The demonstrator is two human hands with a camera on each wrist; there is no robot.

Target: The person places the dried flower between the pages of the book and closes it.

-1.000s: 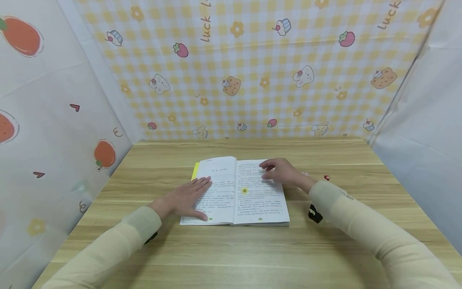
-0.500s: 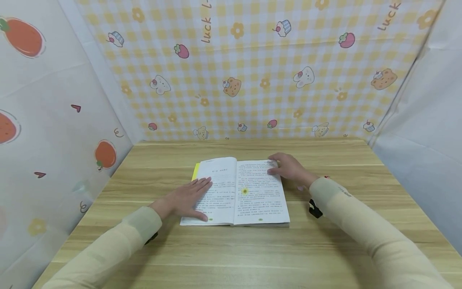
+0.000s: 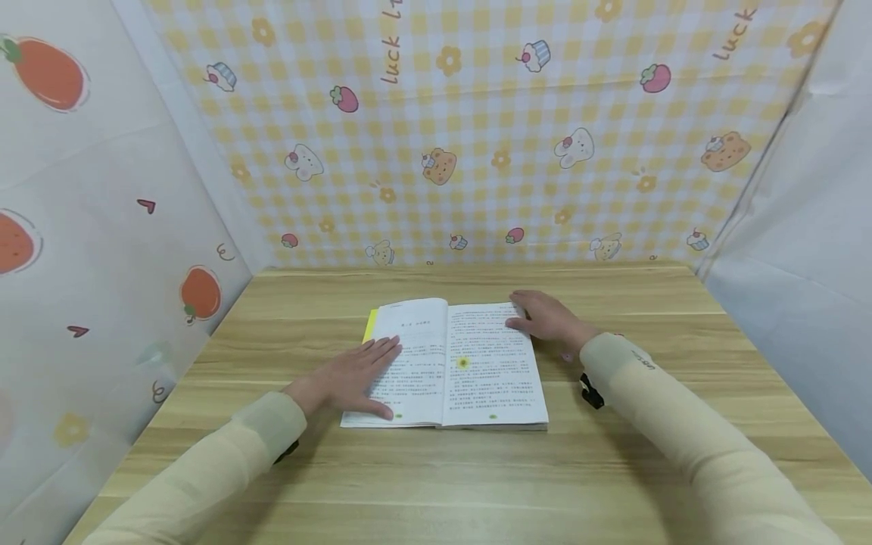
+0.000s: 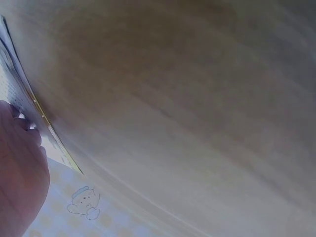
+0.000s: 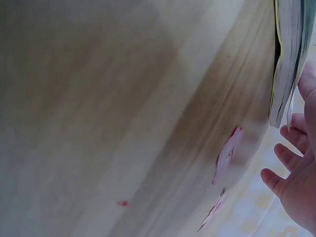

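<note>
An open book (image 3: 490, 378) with printed pages lies on the wooden table. My left hand (image 3: 350, 378) rests flat on the left page (image 3: 415, 378), fingers spread. In the left wrist view, part of the left hand (image 4: 19, 173) shows beside the yellow-edged book (image 4: 29, 98). At the book's upper right corner is my right hand (image 3: 545, 318), its thumb over the right page. The right wrist view has a loose page corner (image 5: 290, 116) between thumb and index finger of the right hand (image 5: 301, 173), while the other fingers spread apart. The exact contact is partly hidden.
Pink-and-red flat pieces, perhaps stickers (image 5: 228, 155), lie on the table (image 3: 436, 484) right of the book, partly hidden by the right forearm. Black wrist gear (image 3: 591, 392) hangs under the right sleeve. A yellow checked cloth (image 3: 477, 189) stands behind the table.
My right hand has moved right from above the right page to its upper right corner, and then settled there. The left hand has stayed on the left page.
</note>
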